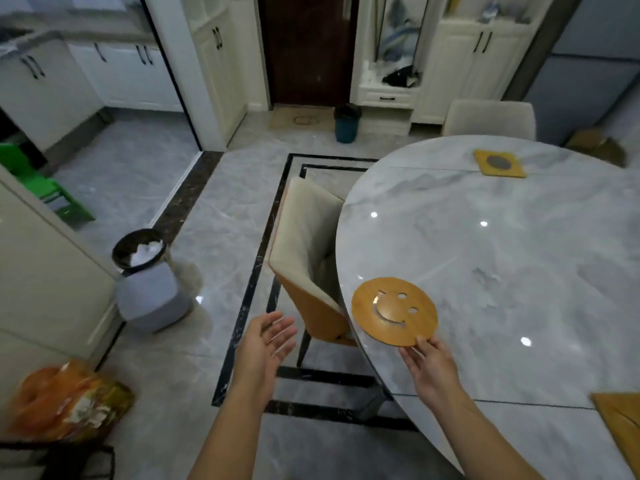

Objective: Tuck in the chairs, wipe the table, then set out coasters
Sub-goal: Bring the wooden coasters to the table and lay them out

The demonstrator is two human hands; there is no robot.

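A round wooden smiley-face coaster (394, 315) lies on the grey marble table (512, 258) near its left edge. My right hand (429, 363) touches the coaster's near rim with its fingertips. My left hand (268, 339) hovers over the floor, palm up, fingers apart and empty. A square wooden coaster (499, 162) lies at the table's far side. Another wooden coaster (621, 424) shows at the right edge. A beige and orange chair (308, 258) is pushed against the table's left side. A second beige chair (490, 119) stands behind the table.
A grey bin (149, 282) with white waste stands on the floor to the left. A dark teal bin (346, 123) stands by the brown door. An orange bag (65, 400) lies at the lower left. White cabinets line the left wall.
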